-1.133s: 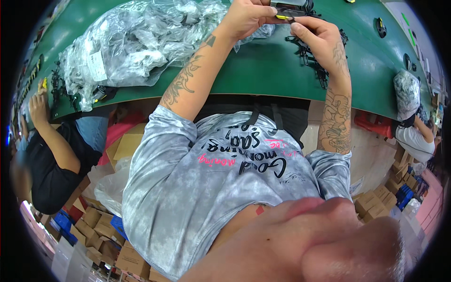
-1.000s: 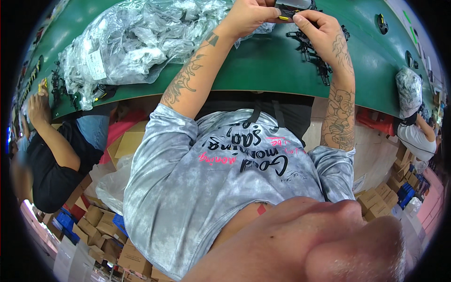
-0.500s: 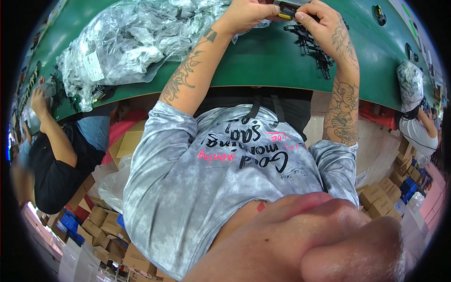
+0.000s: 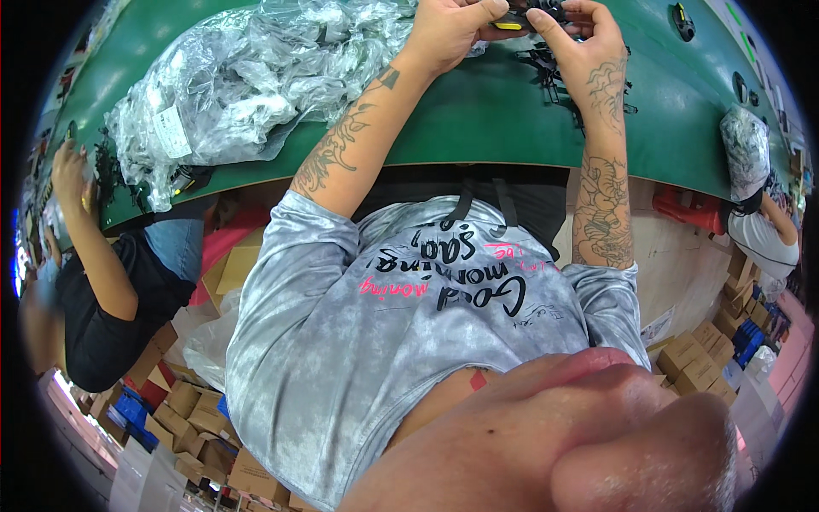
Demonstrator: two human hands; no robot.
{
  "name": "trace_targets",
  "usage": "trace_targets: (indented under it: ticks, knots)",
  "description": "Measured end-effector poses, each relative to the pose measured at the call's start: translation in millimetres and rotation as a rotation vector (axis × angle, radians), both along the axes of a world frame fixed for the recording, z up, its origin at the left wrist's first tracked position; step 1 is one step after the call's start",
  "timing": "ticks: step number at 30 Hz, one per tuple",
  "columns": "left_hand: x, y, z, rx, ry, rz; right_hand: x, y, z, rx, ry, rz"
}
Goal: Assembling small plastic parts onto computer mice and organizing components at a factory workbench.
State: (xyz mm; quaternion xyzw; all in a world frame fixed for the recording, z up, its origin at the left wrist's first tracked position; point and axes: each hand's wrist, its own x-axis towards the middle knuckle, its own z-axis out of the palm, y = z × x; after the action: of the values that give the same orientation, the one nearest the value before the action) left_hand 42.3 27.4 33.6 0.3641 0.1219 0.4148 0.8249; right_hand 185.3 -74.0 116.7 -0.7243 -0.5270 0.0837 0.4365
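Observation:
At the far top edge, both hands meet over the green table. My left hand is closed on a small black-and-yellow device, its yellow strip facing me. My right hand is closed, thumb and fingers pinching a black plastic part against that device; whether the two are joined I cannot tell. Under and beside the right wrist lies a loose cluster of thin black plastic parts, partly hidden by the hand. The upper ends of my fingers are cut off by the frame.
A big clear plastic bag of wrapped pieces covers the table's left part. Several black devices lie along the right, near a smaller filled bag. Co-workers work on either side; cardboard boxes stand behind.
The right hand has shifted slightly left, and a black part now shows between its thumb and fingers at the device. At left, the co-worker's hand has moved up.

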Motion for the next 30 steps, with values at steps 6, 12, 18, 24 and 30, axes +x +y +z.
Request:
trace_targets:
  ticks: [6, 12, 18, 24, 30]
  knots:
    - [6, -11, 0, -0.012, 0.019, -0.151, 11, 6, -19, 0.102, 0.185, -0.012]
    - [3, -8, -4, -0.081, -0.052, -0.119, 12, 10, -31, 0.23, -0.25, 0.023]
    - [2, -1, -13, -0.034, -0.126, -0.192, 17, 11, -34, 0.047, 0.394, 0.117]
    - [1, 3, -21, 0.154, -0.01, -0.182, 4, 3, -39, 0.15, 0.293, 0.046]
    - [2, -5, -12, -0.199, -0.18, -0.292, 29, -8, -36, 0.155, 0.691, 0.352]
